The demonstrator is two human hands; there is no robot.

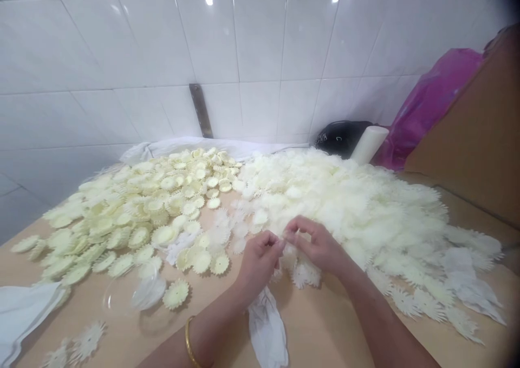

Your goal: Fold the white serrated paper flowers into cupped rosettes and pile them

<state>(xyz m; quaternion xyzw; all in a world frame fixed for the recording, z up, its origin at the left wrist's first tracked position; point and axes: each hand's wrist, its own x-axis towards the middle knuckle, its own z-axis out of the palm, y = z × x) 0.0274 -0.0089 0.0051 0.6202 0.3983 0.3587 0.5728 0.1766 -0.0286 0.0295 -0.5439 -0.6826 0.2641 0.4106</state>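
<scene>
Head view: fingertips were pinched together on the left hand [258, 261] and right hand [320, 246], anything gripped too small to tell; white toothed discs [306, 275] lay just beneath, a white cloth strip [267, 330] pointing lengthwise toward the wearer

Left: pale yellow-green round toothed discs [138, 237], shading to cream. Right: whiter, thin toothed discs [365, 211], faint yellow tint in places. Flat light-tan tabletop [320, 333], plain. Glossy white rectangular-tiled wall [260, 43], grid of thin grey lines. Also: bulging magenta plastic bag [436, 97]; rounded black object [343, 136], small pale markings; white cylindrical roll [369, 145]; flat brown panel [479, 135]; narrow dark grey-brown strip [201, 111]; crumpled white cloth [268, 333]; round gold-coloured bangle [188, 341]
</scene>
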